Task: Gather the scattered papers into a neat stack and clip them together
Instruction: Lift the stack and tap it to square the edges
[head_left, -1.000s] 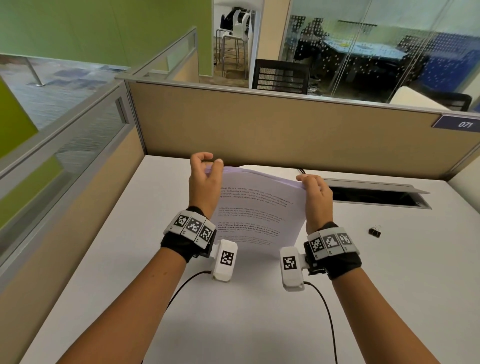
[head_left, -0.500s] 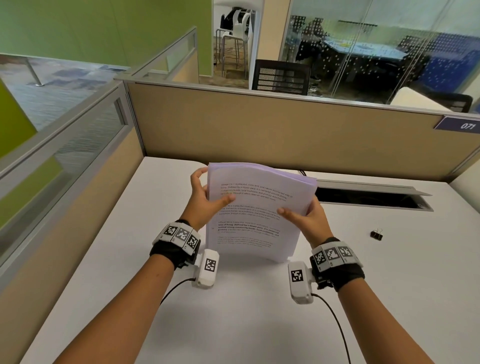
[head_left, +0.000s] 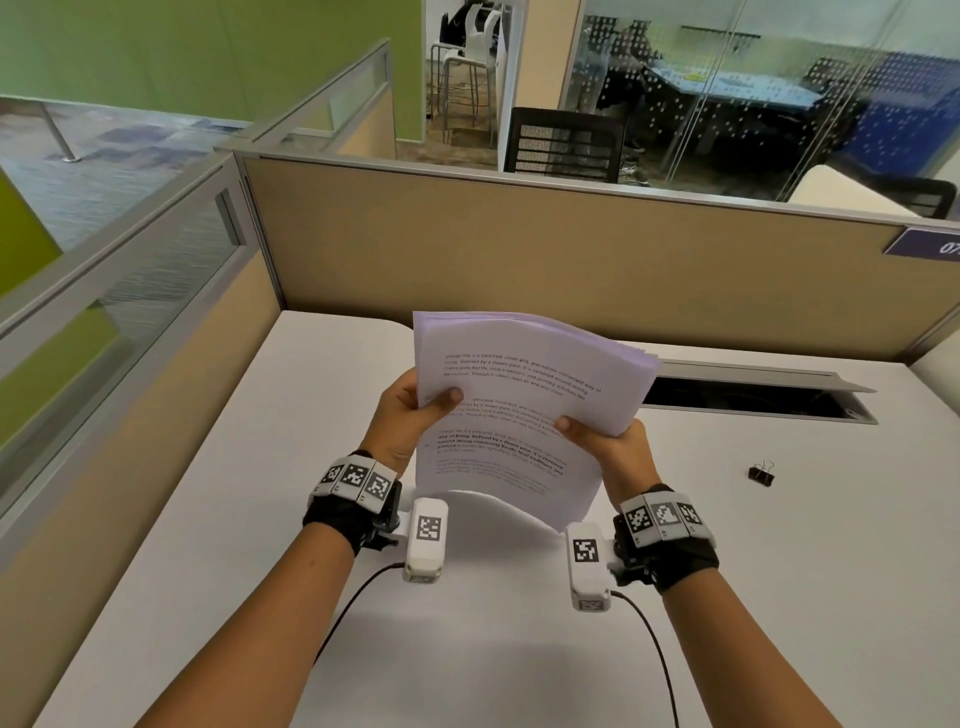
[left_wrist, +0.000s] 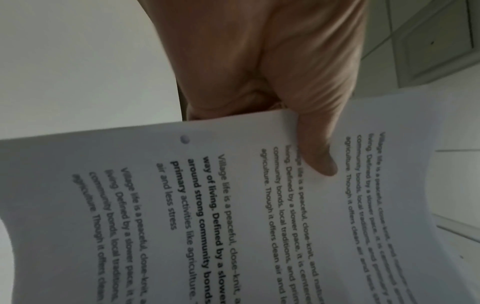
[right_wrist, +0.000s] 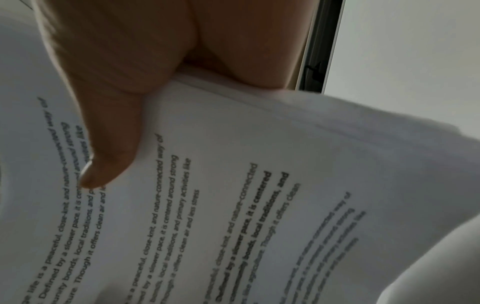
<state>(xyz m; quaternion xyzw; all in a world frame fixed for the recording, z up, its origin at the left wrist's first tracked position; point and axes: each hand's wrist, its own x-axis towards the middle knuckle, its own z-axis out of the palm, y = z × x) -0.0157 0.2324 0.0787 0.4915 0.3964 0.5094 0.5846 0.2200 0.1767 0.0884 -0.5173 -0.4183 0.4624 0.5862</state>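
A stack of white printed papers (head_left: 524, 400) is held upright above the white desk (head_left: 260, 467), tilted to the right, its lower edge curling just off the surface. My left hand (head_left: 410, 415) pinches its left edge, thumb on the front page. My right hand (head_left: 608, 441) pinches the right edge lower down, thumb likewise on the text. In the left wrist view the thumb presses the papers (left_wrist: 233, 205); the right wrist view shows the thumb on the papers (right_wrist: 233, 185), whose edges fan slightly. A small black binder clip (head_left: 761, 473) lies on the desk to the right of my right hand.
Beige partition walls (head_left: 519, 249) close the desk at the back and left. An open cable slot (head_left: 748, 400) with a raised grey lid sits at the back right, behind the papers. Wrist-camera cables trail over the desk toward me.
The papers went from lying flat on the desk, gripped at their far edge, to standing upright. Both hands shifted to the side edges and lifted the stack slightly, tilting it right.
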